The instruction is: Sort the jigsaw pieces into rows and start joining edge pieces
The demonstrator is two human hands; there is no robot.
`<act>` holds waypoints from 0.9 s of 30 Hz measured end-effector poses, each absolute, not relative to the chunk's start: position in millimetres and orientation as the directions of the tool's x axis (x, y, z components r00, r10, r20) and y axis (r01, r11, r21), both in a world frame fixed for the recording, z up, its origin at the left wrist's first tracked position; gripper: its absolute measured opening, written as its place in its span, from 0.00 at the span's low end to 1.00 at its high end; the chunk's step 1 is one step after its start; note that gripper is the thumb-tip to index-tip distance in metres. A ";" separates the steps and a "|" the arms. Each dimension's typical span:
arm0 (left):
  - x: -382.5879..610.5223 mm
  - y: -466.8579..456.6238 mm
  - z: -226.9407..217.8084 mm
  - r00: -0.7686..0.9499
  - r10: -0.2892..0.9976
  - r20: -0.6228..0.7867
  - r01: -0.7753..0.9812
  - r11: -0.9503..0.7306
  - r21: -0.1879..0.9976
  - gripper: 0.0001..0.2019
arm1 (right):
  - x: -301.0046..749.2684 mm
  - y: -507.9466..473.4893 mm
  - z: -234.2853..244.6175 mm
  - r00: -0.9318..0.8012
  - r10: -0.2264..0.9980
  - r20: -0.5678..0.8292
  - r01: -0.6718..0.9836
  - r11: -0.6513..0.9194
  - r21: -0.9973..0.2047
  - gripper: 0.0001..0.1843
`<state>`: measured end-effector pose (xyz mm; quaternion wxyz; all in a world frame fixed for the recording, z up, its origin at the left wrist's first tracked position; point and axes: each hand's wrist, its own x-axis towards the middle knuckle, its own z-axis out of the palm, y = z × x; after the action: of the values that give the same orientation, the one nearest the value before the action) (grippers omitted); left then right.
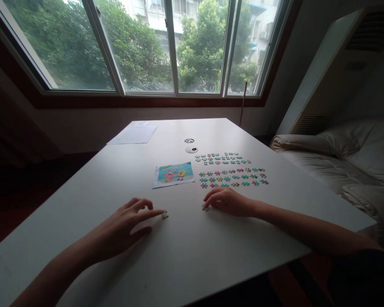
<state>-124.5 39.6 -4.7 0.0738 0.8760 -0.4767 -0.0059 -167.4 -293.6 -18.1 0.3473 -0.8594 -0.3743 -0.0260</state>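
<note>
My left hand (131, 221) reaches over the white table, its index finger stretched out and the thumb apart. That fingertip touches a small greenish puzzle piece (165, 215) lying flat. To the right, my right hand (228, 201) rests low with its fingers bent down and together on another puzzle piece (205, 208), which they partly cover. Beyond the hands lies a cartoon picture sheet (174, 174) showing a pink starfish and a yellow sponge figure. Several rows of loose puzzle pieces (233, 172) are laid out just past my right hand.
Two small round objects (191, 149) lie farther up the white table (99, 183). White paper (134, 133) sits at its far left corner. A pale sofa (320, 166) and a tall white appliance (323, 72) stand on the right. Windows are behind the table.
</note>
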 end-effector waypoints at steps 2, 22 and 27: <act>-126.4 37.1 -3.2 0.550 -0.832 0.081 -0.831 -0.534 0.158 0.19 | -170.4 -293.3 -19.8 0.772 0.547 0.323 0.621 -0.540 -0.569 0.11; -136.4 28.0 12.8 0.593 -0.805 -0.009 -0.790 -0.584 0.187 0.15 | -178.6 -280.7 -19.7 0.887 0.358 0.291 0.461 -0.706 -0.538 0.10; -136.9 27.7 12.9 0.595 -0.803 -0.016 -0.787 -0.587 0.190 0.15 | -176.2 -278.4 -22.9 0.880 0.371 0.296 0.475 -0.717 -0.511 0.09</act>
<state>-136.9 27.7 12.9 0.0817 0.8893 -0.4471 -0.0499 -176.2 -278.4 -22.9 0.2986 -0.9224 -0.2292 -0.0864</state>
